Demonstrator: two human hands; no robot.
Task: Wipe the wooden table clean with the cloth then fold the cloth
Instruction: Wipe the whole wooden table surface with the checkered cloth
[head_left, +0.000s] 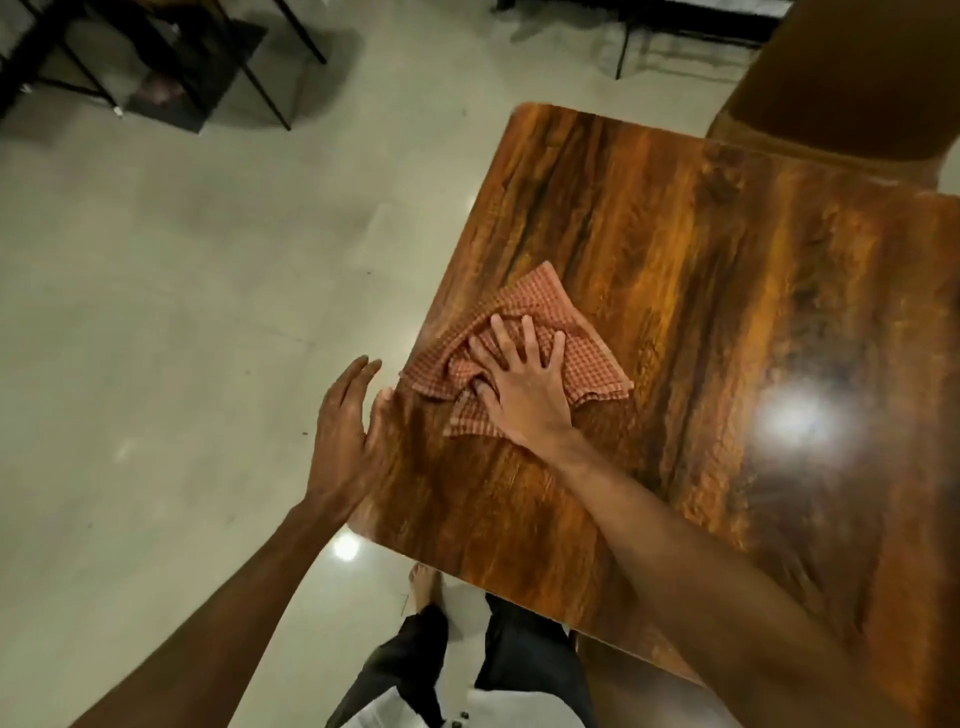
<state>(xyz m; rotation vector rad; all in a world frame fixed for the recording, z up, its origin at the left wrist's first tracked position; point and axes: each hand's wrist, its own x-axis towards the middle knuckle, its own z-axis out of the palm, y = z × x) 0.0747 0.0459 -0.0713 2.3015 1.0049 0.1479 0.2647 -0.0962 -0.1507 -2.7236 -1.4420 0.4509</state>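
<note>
Pressing flat on a crumpled red-and-white checked cloth (540, 332), the right hand (524, 387) has its fingers (529, 332) spread wide, palm down, thumb tucked into a fold on the cloth's near-left side. No grip as such; the hand lies open on top of the fabric, w/ the forearm reaching in from the lower right across the tabletop.

Cloth sits on the glossy dark-brown wooden table (727, 312), near the table's left edge and roughly mid-way along it. It's bunched & partly folded over itself: one corner points away from the person, another fans out to the right, a small flap trails toward the near side under the wrist.

Left hand (348, 431) is at the table's left edge, just beside the cloth but apart from it. Fingers straight and close together, held edge-on; holding nothing. The thumb side looks to be at or touching the table edge, though blur there makes contact hard to confirm.

A bright light reflection shows on the table's right part. Beyond the far right corner stands a brown chair back (852, 78). Pale grey polished floor (182, 312) lies to the left, w/ black metal-legged furniture (171, 62) at top left. Below the table's near edge: dark trousers (519, 660) and a bare foot (423, 584).
</note>
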